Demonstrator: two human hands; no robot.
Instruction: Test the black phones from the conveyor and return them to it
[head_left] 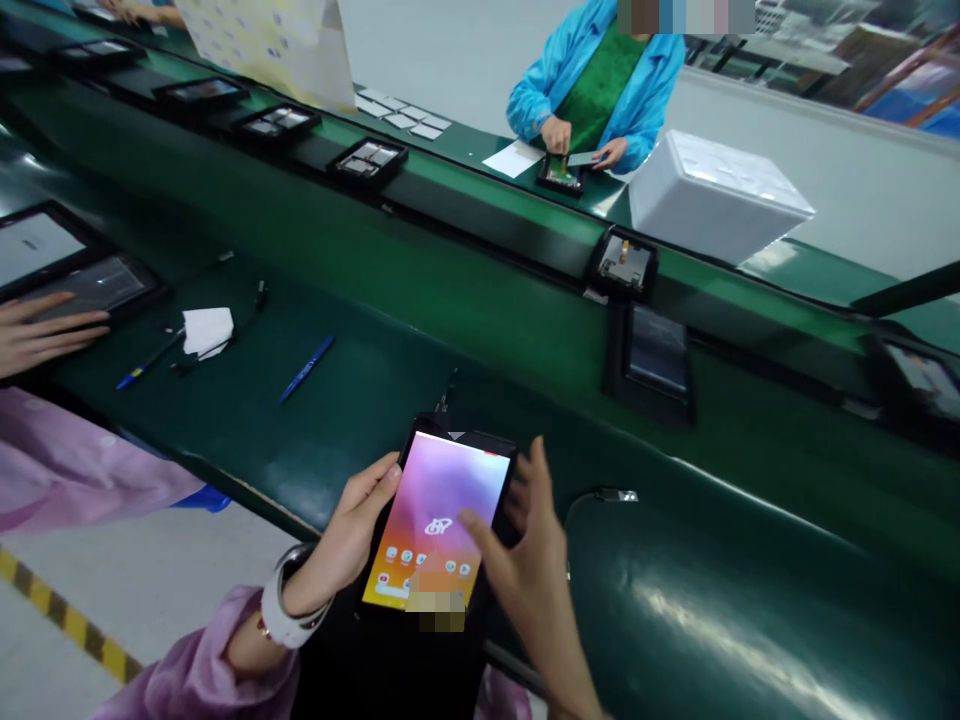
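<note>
A lit tablet (pixel 442 510) in a black case leans at the bench's near edge, its screen showing a pink and orange home screen with app icons. Gripping its left edge is my left hand (pixel 345 535), thumb at the front. My right hand (pixel 529 550) is at the tablet's right side with fingers spread; the thumb reaches over the screen, and whether it touches is unclear. Behind the tablet's top edge a short dark cable (pixel 445 392) lies on the green bench (pixel 360 440). Another cable with a metal plug (pixel 619 496) rests to the right.
A blue pen (pixel 307 368) and a crumpled white paper (pixel 208 332) lie left. A neighbour's hand (pixel 45 330) rests on another tablet (pixel 97 285). Opened devices (pixel 367 160) line the conveyor beyond; across it a person in blue (pixel 600 90) handles one beside a white box (pixel 712 200).
</note>
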